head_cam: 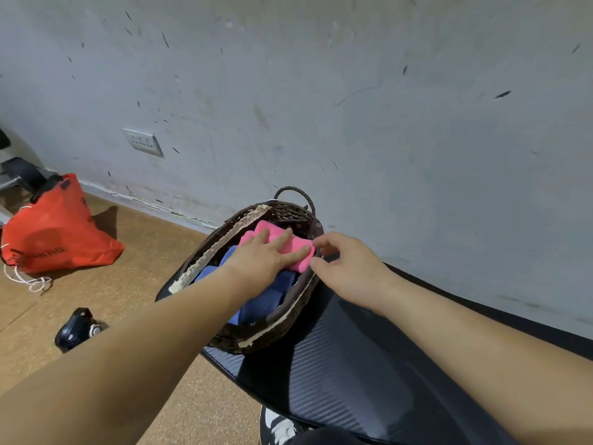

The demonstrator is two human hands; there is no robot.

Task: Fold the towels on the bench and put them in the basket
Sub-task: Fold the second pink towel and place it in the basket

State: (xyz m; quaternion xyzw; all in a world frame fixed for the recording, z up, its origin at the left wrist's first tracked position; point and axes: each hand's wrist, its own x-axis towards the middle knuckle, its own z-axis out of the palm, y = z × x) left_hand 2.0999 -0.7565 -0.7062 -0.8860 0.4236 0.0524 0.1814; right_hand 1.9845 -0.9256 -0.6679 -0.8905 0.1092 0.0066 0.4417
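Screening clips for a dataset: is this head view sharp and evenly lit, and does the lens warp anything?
Head view: the left hand and pink towel are fairly sharp; light is soft and even, with a mild shadow beside the red bag and faint sheen on the bench; the wide lens bows the foot of the wall.

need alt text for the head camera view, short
The person's left hand presses a folded pink towel onto blue towels in a wicker basket on a black bench; the right hand hovers at the basket's rim, fingers loosely curled.
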